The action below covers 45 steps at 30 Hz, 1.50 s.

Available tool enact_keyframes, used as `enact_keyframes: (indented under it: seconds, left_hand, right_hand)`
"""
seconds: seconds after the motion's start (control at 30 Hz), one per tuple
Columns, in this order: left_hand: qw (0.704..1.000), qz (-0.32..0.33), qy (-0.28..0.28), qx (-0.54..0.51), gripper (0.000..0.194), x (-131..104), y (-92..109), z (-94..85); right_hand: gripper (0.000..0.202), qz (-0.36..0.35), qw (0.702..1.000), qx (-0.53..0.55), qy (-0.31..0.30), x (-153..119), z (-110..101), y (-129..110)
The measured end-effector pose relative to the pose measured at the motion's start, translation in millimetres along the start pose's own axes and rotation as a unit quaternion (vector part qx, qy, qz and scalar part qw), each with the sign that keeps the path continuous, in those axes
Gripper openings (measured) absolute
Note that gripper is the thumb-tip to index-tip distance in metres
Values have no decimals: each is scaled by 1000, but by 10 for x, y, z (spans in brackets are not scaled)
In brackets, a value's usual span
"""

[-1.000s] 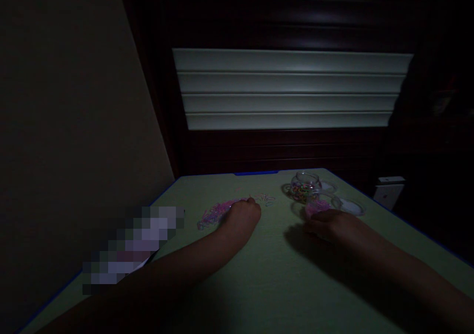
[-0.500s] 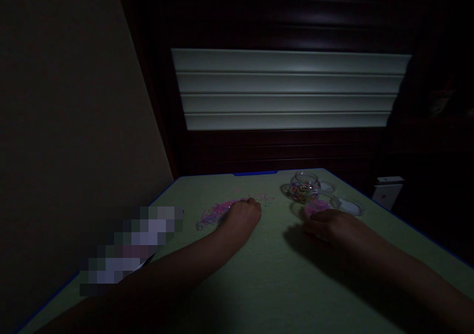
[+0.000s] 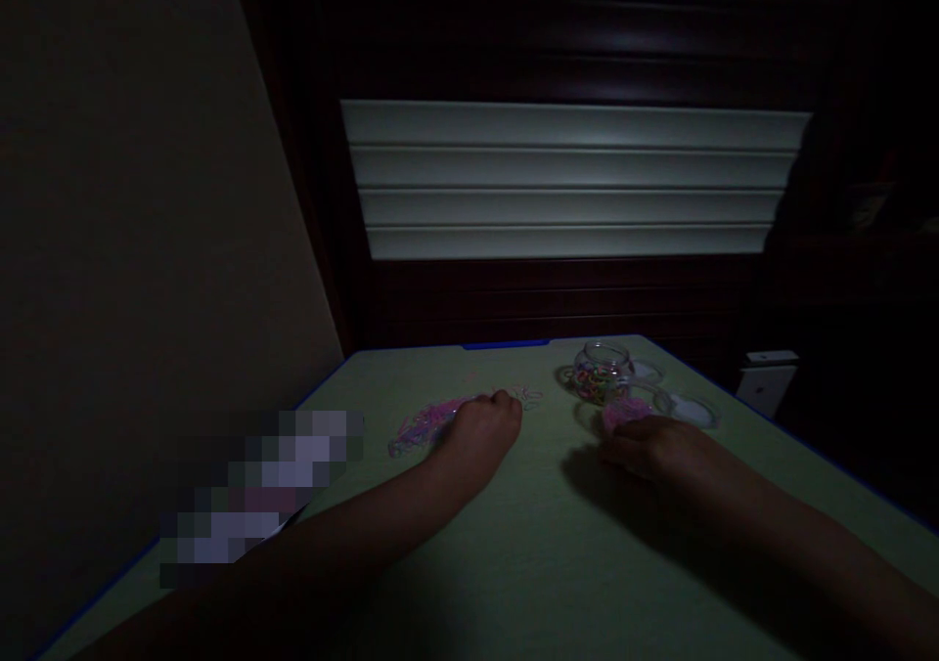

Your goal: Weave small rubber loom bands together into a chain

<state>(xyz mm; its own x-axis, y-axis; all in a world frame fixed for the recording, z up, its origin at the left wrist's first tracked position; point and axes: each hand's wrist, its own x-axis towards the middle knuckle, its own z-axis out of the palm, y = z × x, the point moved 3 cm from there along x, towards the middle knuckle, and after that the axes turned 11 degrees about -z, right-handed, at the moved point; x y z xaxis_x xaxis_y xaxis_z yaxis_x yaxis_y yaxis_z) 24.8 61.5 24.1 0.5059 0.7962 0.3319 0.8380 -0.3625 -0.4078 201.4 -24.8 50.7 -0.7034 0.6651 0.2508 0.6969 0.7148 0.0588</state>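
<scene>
Pink and purple rubber bands lie in a loose pile on the pale green table. My left hand is over the right end of the pile, fingers curled and pressed together; what they hold is hidden. A few stray bands lie just beyond its fingertips. On the right, my right hand grips a clear jar, tilted, with pink bands inside. Behind it stands another clear round jar, upright, partly filled with multicoloured bands.
Two clear round lids lie at the right, beside the jars. A blurred-out flat item rests at the table's left edge. A wall rises on the left, and a dark panel with pale slats stands behind the table. A white box is beyond the right edge.
My left hand has shifted very slightly to the right over the rubber bands. My right hand and the jar have stayed nearly still.
</scene>
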Motion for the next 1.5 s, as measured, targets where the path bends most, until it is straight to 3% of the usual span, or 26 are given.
enact_keyframes:
  seconds: [0.33,0.63,0.97,1.1,1.27,1.4,1.5]
  left_hand:
    - [1000,8,18,7,21,-28,22,-52]
    - [997,43,68,17,18,-75,66,-93]
    - [984,16,50,-172,17,-105,62,-222]
    - [943,-10,42,-330,21,-105,66,-209]
    - [834,-65,-63,-544,20,-108,144,-94]
    - [750,-98,-135,-640,13,-135,256,-48]
    - [728,-108,-133,-664,14,-150,299,-23]
  right_hand:
    - [17,2,1000,3,9,-8,6,14]
    - [15,-2,1000,9,6,11,-4,16]
    - [15,-7,1000,-9,16,-5,26,37]
    - [16,3,1000,-17,10,-2,-10,13]
    - [16,5,1000,-21,7,11,-15,14]
    - [15,13,999,-33,10,12,-17,22]
    - [16,20,999,-38,9,13,-35,12]
